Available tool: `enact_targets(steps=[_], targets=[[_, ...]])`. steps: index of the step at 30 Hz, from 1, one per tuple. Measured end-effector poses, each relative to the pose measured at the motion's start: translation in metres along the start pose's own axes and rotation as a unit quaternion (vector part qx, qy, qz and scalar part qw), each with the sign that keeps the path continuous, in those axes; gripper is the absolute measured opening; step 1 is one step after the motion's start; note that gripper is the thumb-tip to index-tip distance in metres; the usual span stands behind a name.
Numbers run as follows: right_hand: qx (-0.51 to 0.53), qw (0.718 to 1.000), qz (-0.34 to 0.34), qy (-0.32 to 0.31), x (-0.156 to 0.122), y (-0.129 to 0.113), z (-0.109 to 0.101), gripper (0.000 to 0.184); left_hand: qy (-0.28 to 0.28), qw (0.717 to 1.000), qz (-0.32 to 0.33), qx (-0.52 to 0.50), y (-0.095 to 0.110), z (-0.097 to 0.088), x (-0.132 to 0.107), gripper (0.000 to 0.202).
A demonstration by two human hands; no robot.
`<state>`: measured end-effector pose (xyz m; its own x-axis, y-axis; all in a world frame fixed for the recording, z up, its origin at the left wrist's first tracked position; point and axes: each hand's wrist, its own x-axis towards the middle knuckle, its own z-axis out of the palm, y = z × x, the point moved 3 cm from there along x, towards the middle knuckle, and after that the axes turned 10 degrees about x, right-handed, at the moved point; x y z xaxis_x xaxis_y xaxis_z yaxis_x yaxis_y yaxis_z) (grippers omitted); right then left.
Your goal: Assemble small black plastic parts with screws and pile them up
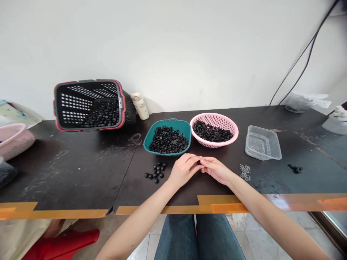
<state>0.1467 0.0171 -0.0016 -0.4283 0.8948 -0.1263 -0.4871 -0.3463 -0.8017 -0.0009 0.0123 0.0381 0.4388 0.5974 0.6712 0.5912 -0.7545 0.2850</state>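
Note:
My left hand (184, 167) and my right hand (216, 170) meet over the near part of the dark table. Both are closed, their fingertips pinching a small black round piece (199, 163), mostly covered by the fingers. Just behind my left hand stands a teal basin (187, 124) filled with black round pieces with central holes. A pink perforated basket (235, 134) behind my right hand holds more small black parts. Left of my left hand lies a loose group of black round caps (156, 171). Small silver pins or screws (245, 172) lie beyond my right forearm.
A black-and-red basket (121, 104) of black parts lies on its side at the back left, beside a white bottle (140, 106). To the right are a clear plastic container (264, 137) and a small black heap (295, 168). Orange tape (157, 209) lines the front edge.

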Motion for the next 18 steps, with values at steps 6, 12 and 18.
enact_targets(steps=[6,12,18], targets=[[-0.231,0.972,0.022,-0.038,0.002,-0.001,-0.008,0.034,-0.113,0.989,-0.004,0.093,0.005,-0.012,-0.021,0.019],[-0.314,0.942,-0.078,0.089,-0.020,-0.034,-0.011,0.040,-0.125,0.970,-0.068,0.196,-0.025,-0.042,-0.069,0.014],[-0.305,0.913,-0.150,0.225,-0.078,-0.082,-0.049,0.047,-0.035,0.955,-0.102,0.276,-0.035,-0.087,-0.074,0.025]])
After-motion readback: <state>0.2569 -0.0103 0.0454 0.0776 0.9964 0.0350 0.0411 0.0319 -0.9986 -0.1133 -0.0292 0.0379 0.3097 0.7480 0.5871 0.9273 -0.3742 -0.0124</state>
